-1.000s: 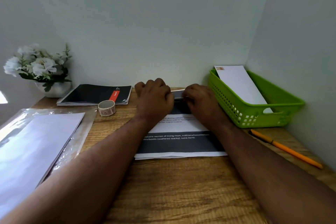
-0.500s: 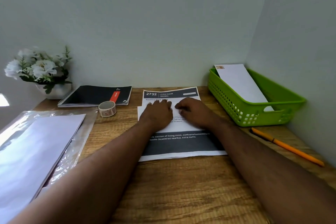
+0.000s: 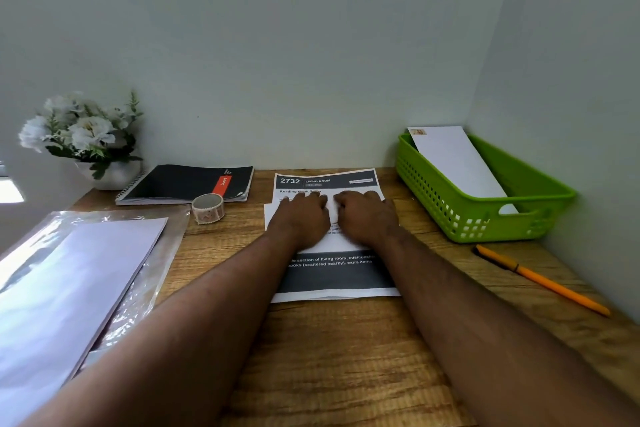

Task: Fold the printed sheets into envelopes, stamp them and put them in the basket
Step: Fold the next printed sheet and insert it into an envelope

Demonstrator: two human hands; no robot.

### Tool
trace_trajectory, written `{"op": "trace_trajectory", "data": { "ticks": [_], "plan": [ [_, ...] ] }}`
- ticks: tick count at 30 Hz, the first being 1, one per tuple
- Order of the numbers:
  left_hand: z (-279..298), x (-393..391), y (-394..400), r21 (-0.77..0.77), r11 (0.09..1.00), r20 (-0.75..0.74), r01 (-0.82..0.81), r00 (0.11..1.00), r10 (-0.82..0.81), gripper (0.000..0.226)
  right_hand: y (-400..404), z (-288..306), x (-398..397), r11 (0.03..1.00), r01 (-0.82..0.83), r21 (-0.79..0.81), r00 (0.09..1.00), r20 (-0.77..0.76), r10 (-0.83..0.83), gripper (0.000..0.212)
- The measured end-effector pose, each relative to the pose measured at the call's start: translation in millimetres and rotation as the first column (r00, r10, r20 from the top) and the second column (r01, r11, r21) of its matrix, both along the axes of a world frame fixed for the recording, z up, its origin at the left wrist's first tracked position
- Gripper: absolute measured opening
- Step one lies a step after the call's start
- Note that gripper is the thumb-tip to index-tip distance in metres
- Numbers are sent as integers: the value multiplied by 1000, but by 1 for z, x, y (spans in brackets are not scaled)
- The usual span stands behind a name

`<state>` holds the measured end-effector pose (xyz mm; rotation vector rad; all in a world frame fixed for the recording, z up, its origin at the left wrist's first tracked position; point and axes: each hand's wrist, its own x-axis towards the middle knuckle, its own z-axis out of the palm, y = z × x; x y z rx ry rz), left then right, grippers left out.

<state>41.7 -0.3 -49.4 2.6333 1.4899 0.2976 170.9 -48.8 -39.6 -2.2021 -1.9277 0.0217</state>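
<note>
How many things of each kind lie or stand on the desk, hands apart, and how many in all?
Printed sheet: 1
Basket: 1
Envelope: 1
Notebook: 1
Stamp roll: 1
Pencil: 1
Flower pot: 1
Plastic sleeve of paper: 1
Total: 8

Your left hand (image 3: 302, 218) and right hand (image 3: 367, 217) lie palm-down, side by side toward twelve o'clock, fingers slightly bent, both forearms stretched forward and converging.
</note>
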Motion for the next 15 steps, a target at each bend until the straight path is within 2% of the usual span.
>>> {"op": "trace_trajectory", "data": {
  "ticks": [2,6,9,11,13,15],
  "plan": [
    [1,0,-1,-5,1000,-3,-1,1000,1,45,-1,3,9,999,43,13,998,-42,-42,36],
    [1,0,-1,3,1000,-26,0,1000,0,46,2,2,18,990,142,-4,990,-14,-142,32],
    [2,2,-4,-13,1000,-48,20,999,-20,49,3,6,16,980,189,58,967,162,-196,32],
    [3,3,-5,-13,1000,-68,26,997,-26,50,5,3,12,991,86,105,967,231,-108,38],
    [3,2,-3,-9,1000,-82,24,996,-25,50,10,-1,9,993,-87,75,991,107,79,44],
    [3,1,-1,-20,1000,-95,18,995,-20,51,12,-3,5,982,-189,-20,982,-11,189,44]
  ]
}}
